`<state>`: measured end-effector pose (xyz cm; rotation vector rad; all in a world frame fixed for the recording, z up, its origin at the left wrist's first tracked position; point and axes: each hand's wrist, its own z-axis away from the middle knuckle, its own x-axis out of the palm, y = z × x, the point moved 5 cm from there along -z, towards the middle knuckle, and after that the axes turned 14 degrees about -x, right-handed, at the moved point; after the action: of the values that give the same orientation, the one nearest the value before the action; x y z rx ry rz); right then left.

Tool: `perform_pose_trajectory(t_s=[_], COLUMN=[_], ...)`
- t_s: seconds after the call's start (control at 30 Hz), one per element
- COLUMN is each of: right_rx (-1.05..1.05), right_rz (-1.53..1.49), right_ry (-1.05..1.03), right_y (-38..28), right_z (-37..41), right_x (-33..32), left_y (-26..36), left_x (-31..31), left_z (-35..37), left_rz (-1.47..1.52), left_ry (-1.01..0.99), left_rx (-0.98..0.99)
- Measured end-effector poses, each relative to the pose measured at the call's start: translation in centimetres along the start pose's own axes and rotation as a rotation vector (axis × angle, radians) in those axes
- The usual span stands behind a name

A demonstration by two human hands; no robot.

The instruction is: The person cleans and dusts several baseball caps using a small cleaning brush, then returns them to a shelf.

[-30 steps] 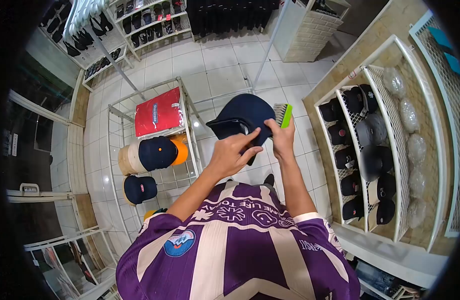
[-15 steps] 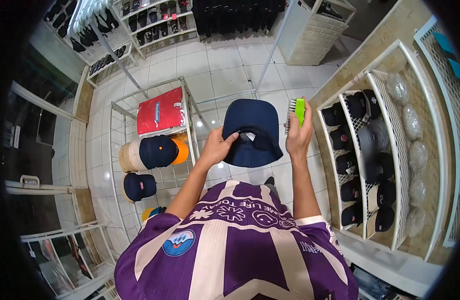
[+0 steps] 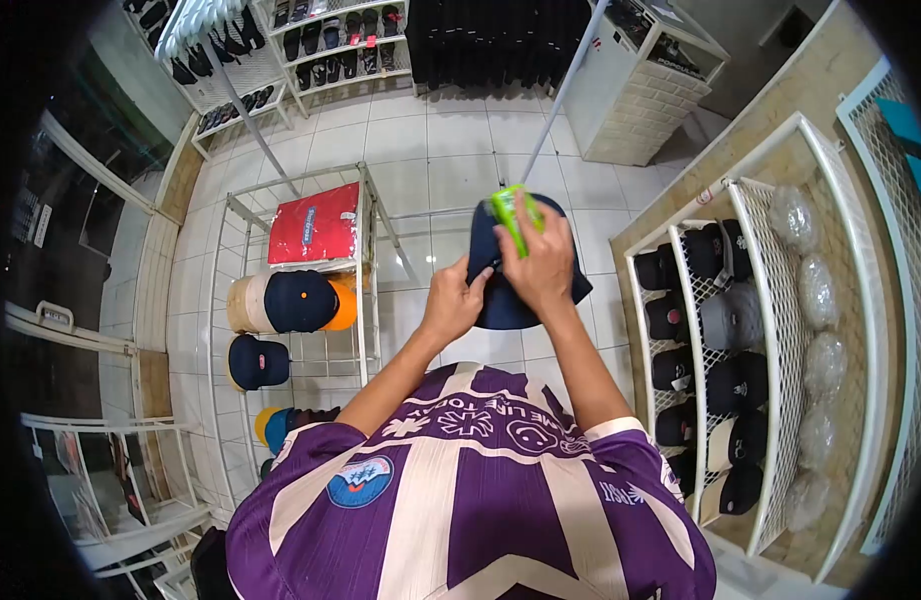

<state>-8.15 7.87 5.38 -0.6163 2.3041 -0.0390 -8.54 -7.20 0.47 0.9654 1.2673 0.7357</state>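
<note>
A navy blue cap point(image 3: 508, 310) is held up in front of my chest, its brim pointing away from me. My left hand point(image 3: 455, 298) grips the cap's left edge, thumb lying on top. In my right hand point(image 3: 543, 262) is a bright green scrubbing brush point(image 3: 513, 212), fingers wrapped round its back. The brush lies over the brim, bristles turned down and hidden from view. My right hand covers much of the cap's right side.
A white wire rack point(image 3: 368, 215) on the left carries a red packaged garment point(image 3: 316, 225) and several caps, including a navy and orange one point(image 3: 301, 303). At right, a white shelf point(image 3: 771, 300) holds rows of caps and clear plastic domes point(image 3: 817, 290). A brick-patterned counter point(image 3: 636, 105) stands ahead.
My right hand has brought the brush leftward from beside the cap onto its brim. My left hand keeps its grip on the cap. The whole view has shifted slightly.
</note>
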Motion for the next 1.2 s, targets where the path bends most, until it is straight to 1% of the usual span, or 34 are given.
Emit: perform_pose_trajectory(t_s=[0.03,0.07,0.1,0.17,0.2,0.23,0.3,0.33,0.37,0.4,0.43,0.5,0.53,0.57,0.63,0.67,0.7,0.77,0.8,0.83,0.9,0.93,0.97,1.03,1.07,1.1,1.13,1.17,1.2], right_rx=[-0.005,0.059,0.048,0.219,0.168,0.163,-0.014,0.070,0.103,0.159,0.209,0.120,0.185,0.179,0.070,0.063,0.058,-0.312,-0.390,-0.391,-0.031,0.051,0.053,-0.275,-0.241,-0.230,-0.151,-0.075,0.003], right_rz=[0.151,0.141,0.137,-0.304,-0.440,-0.492,-0.004,0.092,0.186,0.167,0.149,-0.004,-0.208,-0.220,-0.205,-0.231,-0.239,-0.034,0.017,0.011,0.007,-0.036,-0.040,-0.095,-0.203,-0.197,-0.117,-0.040,-0.030], right_ry=[-0.002,0.026,0.030,0.146,0.215,0.153,-0.001,-0.026,0.003,0.005,0.012,0.112,0.123,0.113,0.075,0.037,0.031,-0.035,-0.068,-0.076,-0.065,0.018,0.018,-0.063,-0.086,-0.083,-0.046,-0.010,0.009], right_y=[1.6,2.9,2.9,2.8,2.8,3.5,6.1,8.5,10.3,10.9,11.6,11.0,11.0,11.0,10.4,10.5,10.3,7.9,7.8,8.9,13.0,13.7,13.5,9.5,8.7,9.3,10.8,12.1,12.6], right_z=[0.1,0.6,1.0,2.2,2.2,2.1,1.7,2.3,2.8,3.2,3.3,4.4,5.1,5.5,5.6,5.7,5.7,5.4,5.6,5.7,5.4,5.7,6.6,7.4,8.0,8.4,8.5,8.6,8.8], right_x=[-0.4,-0.7,-0.9,-0.8,-1.4,-2.4,-4.7,-4.8,-5.1,-5.6,-6.1,-6.7,-6.5,-6.6,-7.5,-7.7,-8.4,-10.1,-10.4,-10.1,-9.0,-9.1,-9.0,-9.8,-10.1,-10.2,-10.3,-10.2,-10.0], left_y=[0.0,0.7,1.6,3.3,3.5,3.7,4.1,4.5,4.9,5.2,5.6,5.9,5.3,5.1,5.6,5.8,5.7,5.4,4.6,5.0,6.8,7.3,7.0,6.8,6.5,6.4,7.3,7.3,7.2], left_x=[1.1,2.0,2.9,4.0,4.3,4.5,5.4,6.3,7.3,8.0,8.5,9.3,9.9,10.5,10.9,11.0,11.1,11.9,12.4,12.6,12.4,12.5,12.8,12.9,12.7,12.5,12.3,12.4,12.5], left_z=[-0.1,0.1,0.4,0.3,0.4,0.5,0.7,1.1,1.5,1.9,2.0,2.5,2.3,2.5,3.0,3.0,2.8,2.8,2.9,3.5,4.6,5.0,5.1,4.7,4.5,4.3,4.7,4.4,4.4], left_rz=[-0.004,-0.037,-0.075,-0.083,-0.075,-0.068,0.016,0.032,0.052,0.023,0.028,0.039,0.057,0.057,0.143,0.143,0.129,0.102,0.095,0.097,-0.008,-0.002,-0.006,0.010,0.062,0.115,0.167,0.170,0.125], left_ry=[-0.024,0.015,0.051,0.053,0.097,0.143,0.077,0.108,0.142,0.127,0.143,0.231,0.238,0.250,0.352,0.362,0.306,0.183,0.225,0.226,0.306,0.314,0.315,0.373,0.354,0.331,0.362,0.361,0.362], left_rx=[0.007,0.112,0.218,0.221,0.174,0.125,-0.060,-0.017,0.030,-0.030,-0.023,-0.055,-0.091,-0.103,-0.028,-0.036,-0.092,-0.208,-0.223,-0.232,-0.175,-0.184,-0.186,-0.122,-0.159,-0.196,-0.154,-0.150,-0.160])
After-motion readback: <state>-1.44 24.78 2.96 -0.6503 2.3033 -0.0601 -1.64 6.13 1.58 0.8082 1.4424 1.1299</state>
